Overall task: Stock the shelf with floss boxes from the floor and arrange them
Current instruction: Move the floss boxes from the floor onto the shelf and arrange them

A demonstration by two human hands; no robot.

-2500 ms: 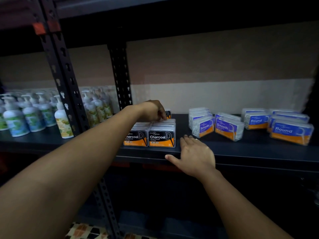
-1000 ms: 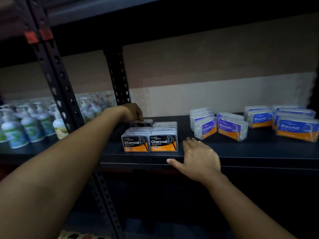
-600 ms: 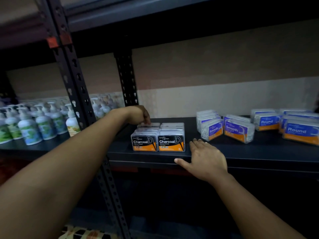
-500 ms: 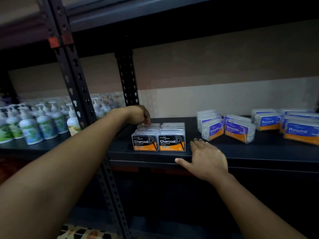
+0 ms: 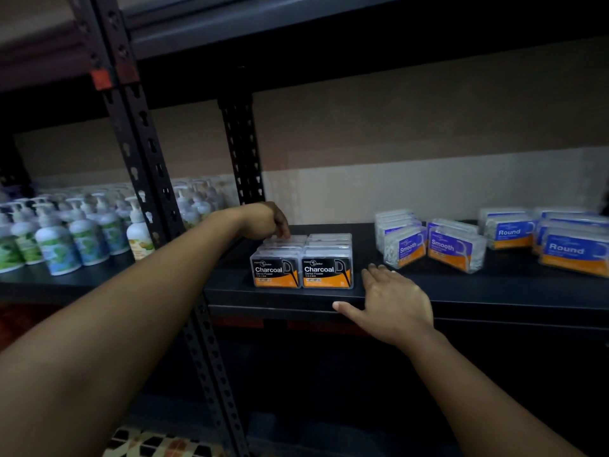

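Two rows of black-and-orange Charcoal floss boxes (image 5: 302, 272) stand side by side at the front of the dark shelf (image 5: 494, 291). My left hand (image 5: 263, 222) reaches over the left row, its fingers curled down onto the rearmost Charcoal floss box (image 5: 284, 240) and holding its top. My right hand (image 5: 392, 301) lies flat on the shelf's front edge just right of the Charcoal rows, fingers straight, thumb over the lip, holding nothing. Blue-and-orange Smooth floss boxes (image 5: 441, 249) and Round floss boxes (image 5: 573, 250) stand further right.
A perforated black upright (image 5: 148, 179) stands left of my left arm, another upright (image 5: 242, 166) behind it. Several pump bottles (image 5: 56, 239) fill the neighbouring shelf on the left. An upper shelf (image 5: 296, 24) overhangs. Patterned floor tiles (image 5: 155, 443) show below.
My left hand carried a Charcoal box from behind the right row to the back of the left row and set it down there. My right hand has stayed on the shelf edge.
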